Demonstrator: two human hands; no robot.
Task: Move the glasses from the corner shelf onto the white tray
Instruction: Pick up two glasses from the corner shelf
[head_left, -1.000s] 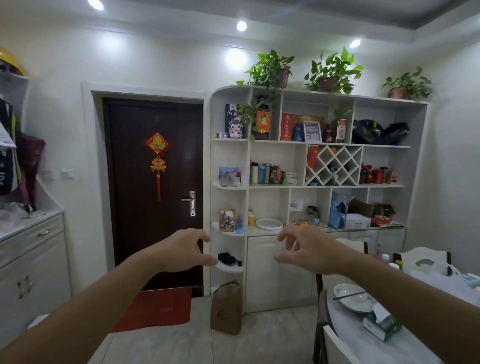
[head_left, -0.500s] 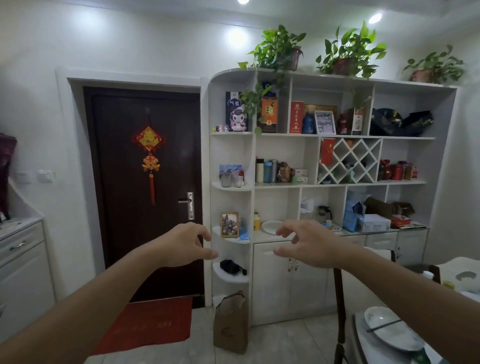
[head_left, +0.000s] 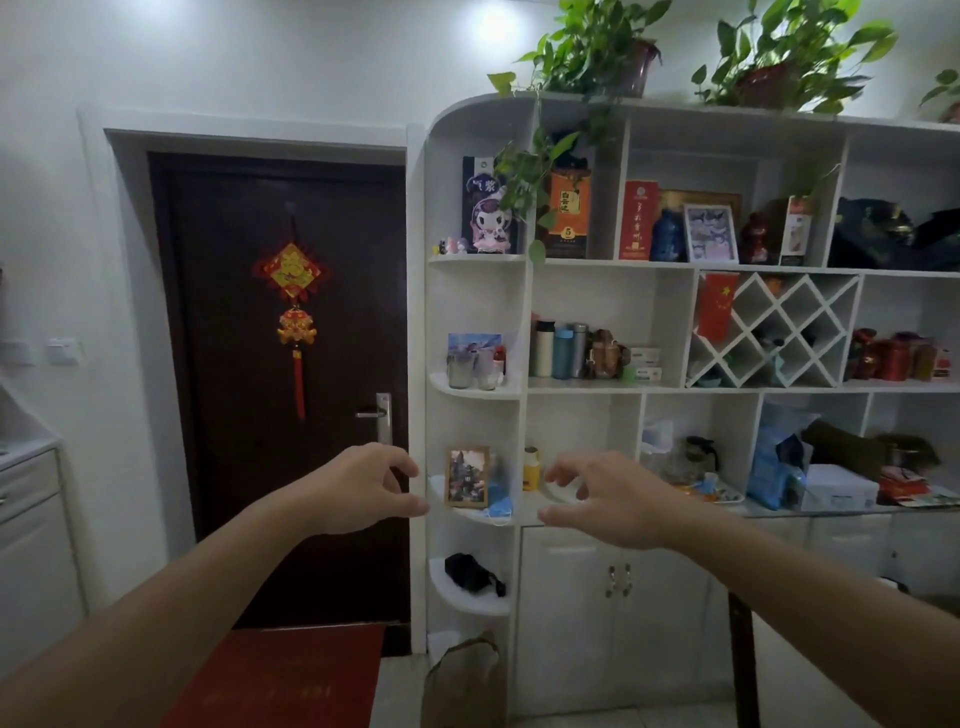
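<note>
A big white shelf unit (head_left: 675, 270) fills the right half of the frame, and its rounded corner shelves (head_left: 475, 389) stand at its left edge, just beside a dark brown door (head_left: 275, 389) in the centre left. On the second corner shelf from the top, in the middle of the frame, stand two glasses (head_left: 472, 370), side by side, in front of a small picture card. The corner shelf under it holds a framed picture (head_left: 466, 477) and a blue face mask (head_left: 500, 505). The next one below holds a black object (head_left: 470, 571). In the compartment to the right of the glasses stand three flasks (head_left: 558, 349). A diamond-shaped rack (head_left: 774, 332) is further right. Potted plants (head_left: 597, 57) sit on top of the unit, in the upper right.

Both arms reach forward from the bottom corners. The left hand (head_left: 358, 488) is half curled, the fingers bent toward the thumb, and it holds nothing. The right hand (head_left: 613, 499) has the same loose claw shape and is also empty. Both hang in the air in front of the unit, lower in the frame than the glasses.

An orange box (head_left: 569, 210) on the top shelf shows the number 5.
</note>
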